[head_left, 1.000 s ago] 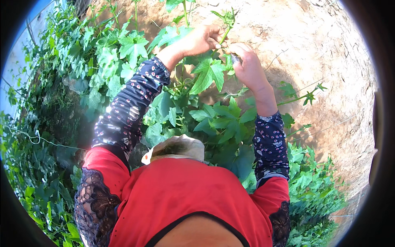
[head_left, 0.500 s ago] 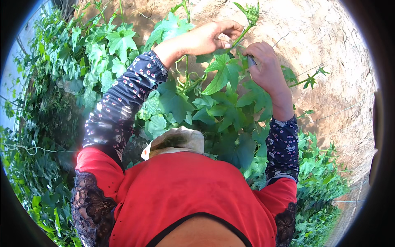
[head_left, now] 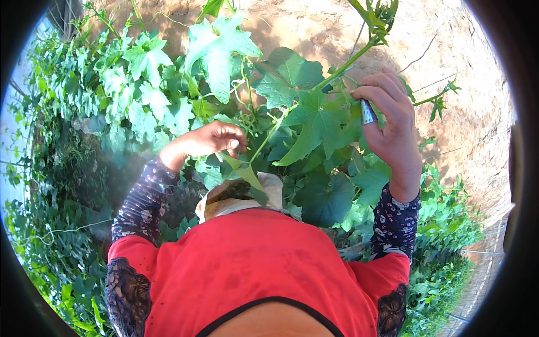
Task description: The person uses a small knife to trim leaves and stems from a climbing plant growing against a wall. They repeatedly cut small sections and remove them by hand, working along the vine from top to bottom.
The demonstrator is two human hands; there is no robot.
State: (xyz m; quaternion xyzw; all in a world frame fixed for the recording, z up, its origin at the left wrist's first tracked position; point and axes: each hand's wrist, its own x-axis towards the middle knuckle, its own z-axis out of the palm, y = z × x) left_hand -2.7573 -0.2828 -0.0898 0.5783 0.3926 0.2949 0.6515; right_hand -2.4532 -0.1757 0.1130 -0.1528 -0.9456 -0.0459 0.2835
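Note:
My left hand (head_left: 216,140) is closed, its fingertips pinching the edge of a bent green leaf (head_left: 247,173) just above the cloth at my waist. That leaf's stalk (head_left: 267,137) runs up to a thick green vine stem (head_left: 337,73), which slants to a budded tip (head_left: 382,21) at the upper right. My right hand (head_left: 390,106) is beside the stem, fingers curled together at a thin green tendril (head_left: 352,81). Around its thumb sits a silvery band (head_left: 368,112); whether it has a blade I cannot tell. A broad lobed leaf (head_left: 317,123) hangs between my hands.
Dense climbing foliage (head_left: 67,168) fills the left side. Bare brown soil (head_left: 438,45) lies beyond the vine. Another shoot (head_left: 441,101) reaches out on the right. A thin string (head_left: 73,229) crosses at the left. A pale cloth (head_left: 241,191) bulges at my waist.
My left hand has left the upper stem and come down toward my waist, with a leaf at its fingers. My right hand has shifted right and slightly down. The vine tip has swung right.

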